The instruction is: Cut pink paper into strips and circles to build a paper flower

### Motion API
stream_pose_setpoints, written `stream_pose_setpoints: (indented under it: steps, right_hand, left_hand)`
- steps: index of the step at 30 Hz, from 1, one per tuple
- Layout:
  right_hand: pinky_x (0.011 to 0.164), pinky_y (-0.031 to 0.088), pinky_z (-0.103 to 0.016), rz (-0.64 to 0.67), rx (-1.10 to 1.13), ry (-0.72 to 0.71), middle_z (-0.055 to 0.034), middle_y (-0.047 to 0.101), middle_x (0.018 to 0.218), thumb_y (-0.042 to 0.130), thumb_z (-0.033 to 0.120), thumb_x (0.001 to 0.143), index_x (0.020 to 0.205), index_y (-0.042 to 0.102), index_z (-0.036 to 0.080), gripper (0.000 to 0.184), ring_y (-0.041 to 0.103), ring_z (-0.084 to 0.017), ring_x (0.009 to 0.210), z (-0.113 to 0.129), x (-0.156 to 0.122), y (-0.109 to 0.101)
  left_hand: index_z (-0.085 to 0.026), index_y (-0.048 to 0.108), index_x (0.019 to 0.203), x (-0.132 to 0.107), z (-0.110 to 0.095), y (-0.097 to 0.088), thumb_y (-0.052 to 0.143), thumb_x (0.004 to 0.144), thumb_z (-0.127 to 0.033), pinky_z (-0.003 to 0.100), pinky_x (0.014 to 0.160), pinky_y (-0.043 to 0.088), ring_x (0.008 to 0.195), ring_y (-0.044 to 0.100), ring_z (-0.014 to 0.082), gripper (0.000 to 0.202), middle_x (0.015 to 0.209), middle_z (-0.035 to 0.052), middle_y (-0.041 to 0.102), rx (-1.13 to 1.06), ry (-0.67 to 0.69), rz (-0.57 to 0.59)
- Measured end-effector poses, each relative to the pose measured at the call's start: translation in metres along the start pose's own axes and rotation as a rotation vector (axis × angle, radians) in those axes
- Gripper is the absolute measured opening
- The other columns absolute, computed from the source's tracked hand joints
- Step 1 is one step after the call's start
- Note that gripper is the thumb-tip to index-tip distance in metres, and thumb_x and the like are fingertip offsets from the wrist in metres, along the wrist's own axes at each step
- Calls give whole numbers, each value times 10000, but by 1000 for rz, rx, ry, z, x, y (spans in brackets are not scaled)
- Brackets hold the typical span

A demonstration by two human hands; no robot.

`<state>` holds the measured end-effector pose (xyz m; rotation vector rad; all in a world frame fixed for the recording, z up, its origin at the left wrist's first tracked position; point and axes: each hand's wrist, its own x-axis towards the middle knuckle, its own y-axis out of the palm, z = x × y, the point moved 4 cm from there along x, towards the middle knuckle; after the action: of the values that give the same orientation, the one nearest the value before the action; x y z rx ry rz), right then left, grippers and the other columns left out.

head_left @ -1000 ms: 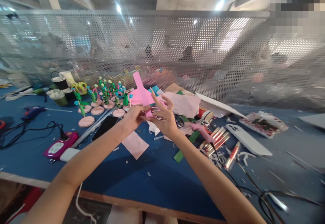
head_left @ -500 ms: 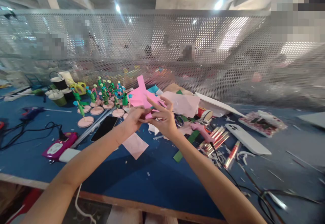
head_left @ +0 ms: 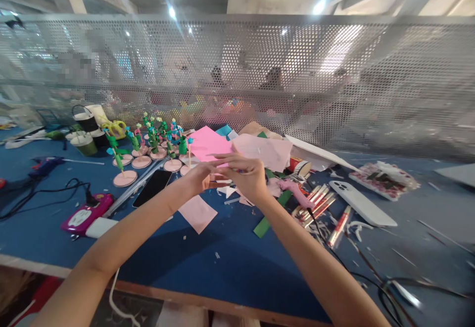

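My left hand and my right hand meet above the middle of the table, fingertips together. Between them shows a sliver of a pink paper strip; the fingers hide most of it. Both hands are closed around this strip, the right one with its fingers bent over the top. Just behind them lies a bright pink paper sheet, beside a pale pink sheet. A pale pink paper square rests on the table below my left hand.
Several small paper plants on round pink bases stand at left, near a black phone and a purple power socket. On the right are a pink glue gun, a white phone, loose cables and scraps. A perforated metal screen stands behind.
The pink strip stood up above my hands before; now it no longer sticks up. My right hand's spread fingers have come down and closed over it.
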<state>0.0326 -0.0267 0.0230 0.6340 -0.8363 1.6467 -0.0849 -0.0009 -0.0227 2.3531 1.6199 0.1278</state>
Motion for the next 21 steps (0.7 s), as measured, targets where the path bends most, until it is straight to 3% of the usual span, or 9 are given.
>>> stream_pose_setpoints:
  steps: [3,5,6,9,11,13,16,21]
  right_hand:
    - [848,525,-429,-182,139,143,11,736,695,741,269,716,655,767,290,70,691,-192,700,-2,3,-10]
    - [781,547,-391,-283,269,235,9,730,677,759,307,690,656,764,269,51,689,-189,694,-7,5,-15]
    - [742,555,-371,-324,333,279,2,729,678,765,328,677,645,758,257,79,692,-195,710,-10,6,-17]
    - [681,566,-333,-439,470,398,-23,731,705,776,342,646,620,734,218,134,703,-211,763,-19,8,-21]
    - [702,570,-319,-503,522,448,-37,736,724,771,301,644,619,721,198,117,706,-208,789,-24,9,-23]
    - [730,569,-303,-562,558,473,-38,738,730,758,249,651,615,709,191,83,705,-194,797,-26,9,-24]
    - [703,569,-264,-629,603,512,-22,734,708,731,187,670,618,699,190,61,702,-169,760,-30,8,-26]
    - [632,561,-187,-689,700,624,-6,705,640,688,140,726,595,660,183,141,687,-120,666,-38,9,-31]
  left_hand:
    - [-181,636,1050,2,-14,-6,612,641,-185,436,939,454,1109,550,269,410,1107,102,648,322,343,-249]
    - [-181,626,1086,2,-22,-1,605,601,-148,437,1023,391,1226,476,286,487,1239,103,597,462,525,-201]
    - [-185,631,1082,3,-23,3,593,590,-136,429,1030,386,1235,475,287,497,1257,95,593,484,534,-95]
    - [-184,656,1043,0,-15,17,553,623,-170,404,977,425,1134,563,271,433,1157,82,662,414,363,272]
    - [-170,670,1007,-5,-8,24,559,677,-239,400,968,423,1073,597,263,355,1057,89,700,358,291,377]
    - [-170,679,961,-7,-4,27,558,752,-366,399,970,418,1041,610,256,312,989,89,713,330,287,343]
    - [-166,670,938,-6,-1,27,504,808,-553,390,914,460,955,641,241,441,926,87,709,293,318,239]
    - [-155,520,1225,-8,-6,25,476,883,-471,342,790,520,808,656,185,467,949,95,675,547,528,216]
